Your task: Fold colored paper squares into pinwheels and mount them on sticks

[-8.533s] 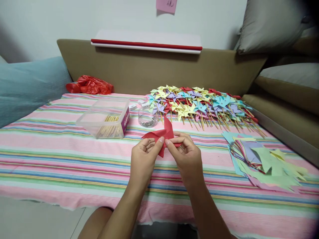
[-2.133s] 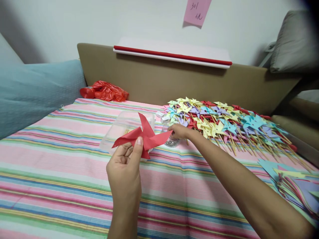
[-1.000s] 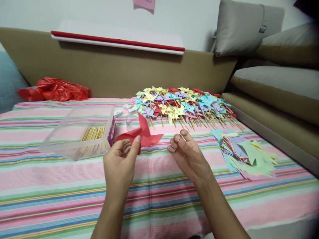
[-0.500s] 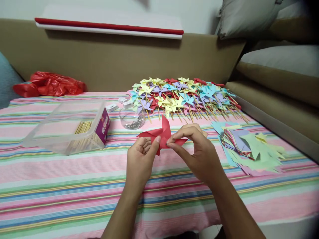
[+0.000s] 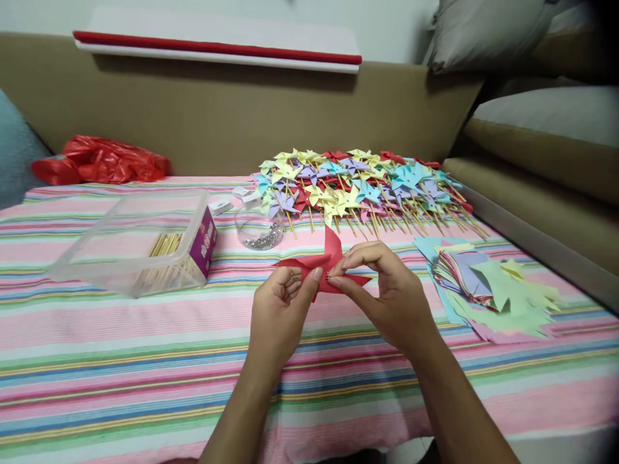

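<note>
A red paper pinwheel is held over the striped cloth, in the middle of the head view. My left hand grips its left side, thumb on top near the centre and fingers curled. My right hand is closed in a pinch at the pinwheel's centre, thumb against index finger, on a tiny shiny pin that is mostly hidden. Behind my hands stands a clear round dish of small metal pins.
On the left is a clear plastic box of wooden sticks. Finished pinwheels on sticks lie in a pile behind. Coloured paper sheets are at the right, a red plastic bag at the back left.
The view has shifted a little, so both hands and the pinwheel sit slightly further right. My right fingertips are now closer to the pinwheel's centre and my left thumb.
</note>
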Available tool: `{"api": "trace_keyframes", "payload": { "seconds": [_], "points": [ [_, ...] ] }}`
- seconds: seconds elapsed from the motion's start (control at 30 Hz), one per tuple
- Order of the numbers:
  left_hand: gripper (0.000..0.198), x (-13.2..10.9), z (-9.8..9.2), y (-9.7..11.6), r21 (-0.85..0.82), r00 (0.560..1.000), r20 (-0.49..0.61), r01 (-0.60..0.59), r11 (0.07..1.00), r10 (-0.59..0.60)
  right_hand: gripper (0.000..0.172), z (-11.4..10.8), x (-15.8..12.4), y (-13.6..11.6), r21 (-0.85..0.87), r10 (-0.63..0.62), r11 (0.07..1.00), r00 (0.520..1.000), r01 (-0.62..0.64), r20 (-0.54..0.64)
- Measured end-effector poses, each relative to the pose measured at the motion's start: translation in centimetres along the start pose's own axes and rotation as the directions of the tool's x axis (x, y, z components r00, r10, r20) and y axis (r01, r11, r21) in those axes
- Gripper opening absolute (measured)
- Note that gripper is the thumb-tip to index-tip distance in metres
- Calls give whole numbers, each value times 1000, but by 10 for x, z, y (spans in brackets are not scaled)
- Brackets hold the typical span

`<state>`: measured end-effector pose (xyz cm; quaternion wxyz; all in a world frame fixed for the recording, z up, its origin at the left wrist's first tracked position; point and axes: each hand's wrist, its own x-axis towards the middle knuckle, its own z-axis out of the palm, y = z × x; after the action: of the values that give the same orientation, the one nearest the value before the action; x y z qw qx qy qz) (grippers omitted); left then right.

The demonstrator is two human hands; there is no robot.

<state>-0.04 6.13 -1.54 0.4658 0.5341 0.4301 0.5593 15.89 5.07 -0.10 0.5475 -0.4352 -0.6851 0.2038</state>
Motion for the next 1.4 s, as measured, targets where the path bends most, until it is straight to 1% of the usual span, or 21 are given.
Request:
{"api": "trace_keyframes", "payload": {
  "seconds": [0.2,0.5,0.6,0.73,0.8,0.87,0.93,1.0,1.1,1.2,1.4],
  "points": [
    [30,0,2,-2,-9,999,24,-32,999,32,10,1,-1,2,-62,-36,997,999,35,-12],
    [27,-1,-1,-4,21,999,23,-47,999,46,13,3,-2,4,-29,-7,1000,999,6,-34],
    [25,-1,-1,-6,46,998,24,-64,997,63,14,4,-2,4,-46,-12,999,999,10,-44],
    [23,-1,-1,-7,91,996,19,-86,992,85,23,6,-2,6,-70,-40,997,996,34,-78],
    [22,-2,-1,-7,112,995,13,-101,989,100,31,8,-3,8,-15,4,1000,996,-5,-92],
    [20,-2,-1,-6,122,993,10,-118,985,118,42,10,-4,12,78,96,993,992,-89,-82],
    [16,-3,-1,-7,120,991,9,-134,984,134,53,11,-5,15,174,192,968,981,-183,-38],
    [12,-3,-1,-8,117,989,8,-145,982,145,60,12,-6,16,252,262,933,965,-258,19],
    [12,-4,-1,-10,131,988,11,-152,980,152,60,14,-7,16,333,306,890,949,-312,70],
    [13,-4,-2,-11,122,989,20,-150,981,149,57,15,-7,15,374,312,872,948,-314,67],
    [13,-4,-2,-11,87,991,52,-131,988,127,57,17,-5,12,425,337,838,937,-342,90]
  ]
}}
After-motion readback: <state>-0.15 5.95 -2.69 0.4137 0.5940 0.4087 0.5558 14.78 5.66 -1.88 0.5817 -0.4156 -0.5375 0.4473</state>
